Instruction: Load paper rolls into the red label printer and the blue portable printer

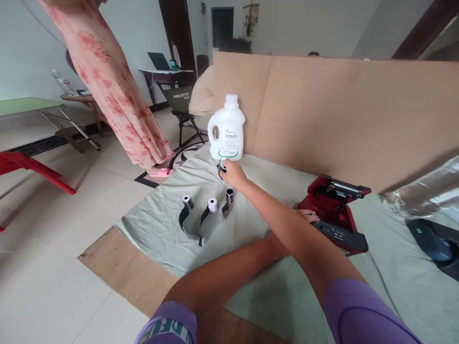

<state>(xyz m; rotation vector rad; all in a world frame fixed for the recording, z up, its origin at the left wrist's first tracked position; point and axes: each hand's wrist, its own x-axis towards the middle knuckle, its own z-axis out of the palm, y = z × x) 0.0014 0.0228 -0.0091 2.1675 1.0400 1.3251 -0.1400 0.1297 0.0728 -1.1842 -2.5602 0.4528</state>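
Observation:
My arms cross, the right above the left. My right hand (233, 174) is closed on a small roll with a dark strip (220, 169), in front of a white jug (229, 136). My left hand (308, 215) reaches under my right arm, its fingers over the near left edge of a red and black device (340, 234) with a raised lid. On the green cloth stand a left roll (186, 198), a middle white roll (212, 205) and a right dark-sided roll (230, 193), each with a dark strip curling off.
A cardboard sheet (344, 114) rises behind the cloth (251, 215). At the right lie a plastic-wrapped bundle (423, 186) and a dark object (435, 241). A person in a pink patterned garment (118, 91) stands at the left, near a folding chair (181, 102) and red legs (39, 169).

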